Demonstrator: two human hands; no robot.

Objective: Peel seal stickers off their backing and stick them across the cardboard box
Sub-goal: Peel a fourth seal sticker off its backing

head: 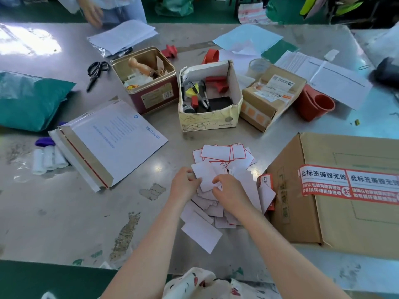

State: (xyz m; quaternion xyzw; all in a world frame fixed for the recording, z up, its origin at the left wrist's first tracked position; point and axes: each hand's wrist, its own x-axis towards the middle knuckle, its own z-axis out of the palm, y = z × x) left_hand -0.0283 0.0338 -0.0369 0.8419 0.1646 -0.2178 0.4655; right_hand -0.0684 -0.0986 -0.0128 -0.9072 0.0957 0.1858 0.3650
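The cardboard box (336, 203) runs off the right edge, so its far-right side is unseen. The 2nd of the 2 seal stickers (373, 186) on it is cut there mid-word. The right hand (228, 190) covers part of the sheet pile (218, 165). Whether its fingertips pinch a sheet cannot be told. Far left, another person's hand (92, 11) is blurred.

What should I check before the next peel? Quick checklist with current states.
1. Left hand pinches a white backing sheet: ok.
2. Right hand on the same sheet: ok.
3. Sticker lifted off backing: cannot tell.
4. Cardboard box within reach, beside the sticker pile: ok.
5. Box top has bare space near the red seal stickers: ok.
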